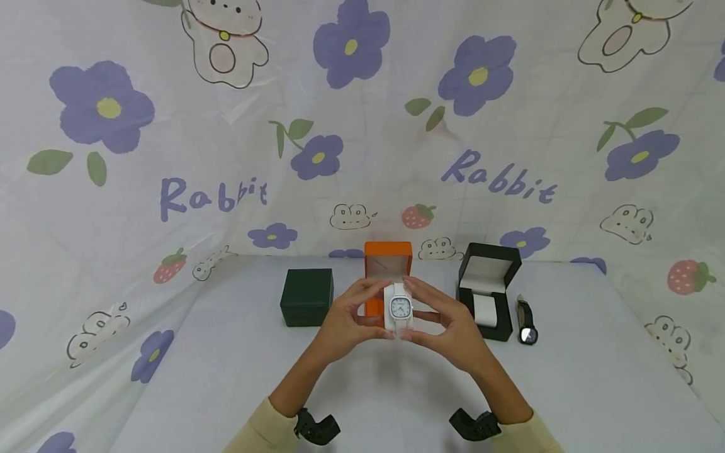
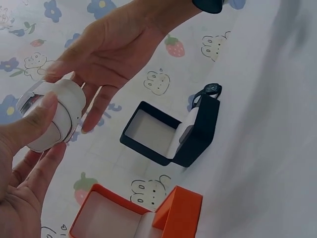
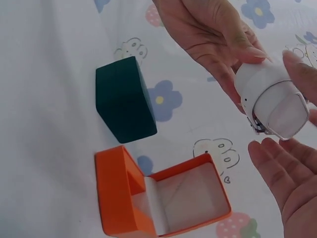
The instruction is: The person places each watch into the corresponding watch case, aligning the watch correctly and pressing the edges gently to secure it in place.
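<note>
A white wristwatch (image 1: 400,307) with a rounded square dial is wrapped round a white cushion (image 3: 262,77), held up above the table in front of the open orange box. My left hand (image 1: 354,318) grips the cushion's left end between thumb and fingers. On the other side, my right hand (image 1: 447,318) pinches the watch and cushion with thumb and fingertips. Behind them the orange watch box (image 1: 387,250) stands with its lid up, partly hidden by the hands; the left wrist view shows its pale lining.
A closed dark green box (image 1: 306,299) stands to the left. At the right, an open black watch box (image 1: 498,327) holds a white cushion (image 1: 484,310). Beside it lies a black watch (image 1: 527,324). A printed curtain (image 1: 362,163) hangs behind the white table (image 1: 391,402).
</note>
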A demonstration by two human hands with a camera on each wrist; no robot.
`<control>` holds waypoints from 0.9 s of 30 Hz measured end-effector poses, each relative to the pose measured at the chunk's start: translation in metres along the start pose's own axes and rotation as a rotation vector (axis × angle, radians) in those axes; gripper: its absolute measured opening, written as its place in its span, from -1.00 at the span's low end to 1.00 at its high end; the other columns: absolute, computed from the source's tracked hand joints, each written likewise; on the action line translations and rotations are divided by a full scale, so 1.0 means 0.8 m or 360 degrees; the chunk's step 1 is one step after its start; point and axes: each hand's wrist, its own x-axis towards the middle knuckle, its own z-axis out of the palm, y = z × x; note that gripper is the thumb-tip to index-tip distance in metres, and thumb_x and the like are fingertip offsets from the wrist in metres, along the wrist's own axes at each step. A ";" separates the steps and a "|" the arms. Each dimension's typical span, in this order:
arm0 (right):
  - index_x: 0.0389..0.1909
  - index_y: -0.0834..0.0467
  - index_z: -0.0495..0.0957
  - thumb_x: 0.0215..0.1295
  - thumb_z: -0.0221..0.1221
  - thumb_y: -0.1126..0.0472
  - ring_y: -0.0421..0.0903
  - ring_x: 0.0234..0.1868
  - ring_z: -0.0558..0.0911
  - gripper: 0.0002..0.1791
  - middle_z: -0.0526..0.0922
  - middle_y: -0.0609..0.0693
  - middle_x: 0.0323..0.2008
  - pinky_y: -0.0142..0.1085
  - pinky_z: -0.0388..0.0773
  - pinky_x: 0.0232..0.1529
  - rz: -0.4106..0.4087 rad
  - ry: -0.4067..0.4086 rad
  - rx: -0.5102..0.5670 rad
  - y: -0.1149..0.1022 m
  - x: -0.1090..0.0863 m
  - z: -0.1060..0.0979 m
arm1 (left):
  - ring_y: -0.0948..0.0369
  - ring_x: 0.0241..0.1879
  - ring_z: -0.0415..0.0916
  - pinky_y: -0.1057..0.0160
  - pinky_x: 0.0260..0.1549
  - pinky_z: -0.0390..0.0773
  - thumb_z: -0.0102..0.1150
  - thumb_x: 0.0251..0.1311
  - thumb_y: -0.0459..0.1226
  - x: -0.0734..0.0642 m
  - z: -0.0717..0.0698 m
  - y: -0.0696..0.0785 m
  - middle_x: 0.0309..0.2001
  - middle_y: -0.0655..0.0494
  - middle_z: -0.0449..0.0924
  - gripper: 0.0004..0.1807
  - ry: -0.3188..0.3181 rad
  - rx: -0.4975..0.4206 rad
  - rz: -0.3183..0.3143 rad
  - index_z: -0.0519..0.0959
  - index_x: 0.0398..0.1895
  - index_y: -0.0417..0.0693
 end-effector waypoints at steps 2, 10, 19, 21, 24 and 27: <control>0.53 0.01 0.30 0.06 0.52 0.35 -0.01 0.42 0.42 -0.01 0.31 -0.01 0.50 -0.22 0.60 0.17 0.0027 -0.0016 -0.0058 0.000 0.000 0.001 | 0.01 0.30 0.42 0.08 -0.11 0.72 0.58 -0.01 -0.35 0.000 -0.002 0.000 0.29 0.16 0.42 -0.12 0.0027 0.0004 -0.0013 0.46 0.44 0.18; 0.54 0.09 0.26 0.04 0.52 0.37 0.07 0.35 0.50 0.01 0.36 0.03 0.47 -0.21 0.61 0.16 0.0105 -0.0016 -0.0161 -0.002 0.002 0.004 | 0.00 0.33 0.40 0.10 -0.10 0.72 0.59 -0.01 -0.35 0.001 -0.007 -0.002 0.30 0.13 0.41 -0.11 -0.0009 -0.0001 -0.0027 0.43 0.46 0.10; 0.48 0.19 0.33 -0.03 0.53 0.46 0.11 0.24 0.59 -0.02 0.48 0.10 0.37 -0.22 0.64 0.09 0.0082 0.0013 -0.0220 -0.004 0.009 0.005 | 0.02 0.33 0.40 0.15 -0.06 0.71 0.56 0.06 -0.32 0.005 -0.009 -0.007 0.37 0.16 0.36 -0.15 -0.0034 0.0084 0.0003 0.41 0.47 0.05; 0.48 0.12 0.34 -0.03 0.54 0.43 0.07 0.24 0.59 -0.01 0.48 0.05 0.37 -0.23 0.64 0.10 0.0078 0.0013 -0.0218 0.001 0.009 0.005 | 0.02 0.33 0.40 0.12 -0.06 0.71 0.56 0.05 -0.32 0.005 -0.010 -0.007 0.37 0.14 0.36 -0.14 -0.0038 0.0083 0.0003 0.40 0.47 0.06; 0.49 0.05 0.34 0.00 0.55 0.36 0.03 0.25 0.59 -0.02 0.48 -0.01 0.37 -0.25 0.63 0.10 0.0067 0.0002 -0.0218 0.007 0.009 0.005 | 0.04 0.33 0.40 0.12 -0.06 0.71 0.56 0.05 -0.32 0.006 -0.012 -0.008 0.37 0.16 0.36 -0.12 -0.0057 0.0079 -0.0002 0.39 0.49 0.11; 0.49 0.02 0.34 0.02 0.55 0.30 0.05 0.26 0.58 -0.03 0.48 0.00 0.36 -0.24 0.63 0.10 0.0053 -0.0022 -0.0213 0.010 0.010 0.004 | 0.08 0.33 0.40 0.15 -0.06 0.71 0.56 0.05 -0.31 0.006 -0.015 -0.010 0.38 0.20 0.34 -0.10 -0.0090 0.0076 -0.0001 0.37 0.50 0.13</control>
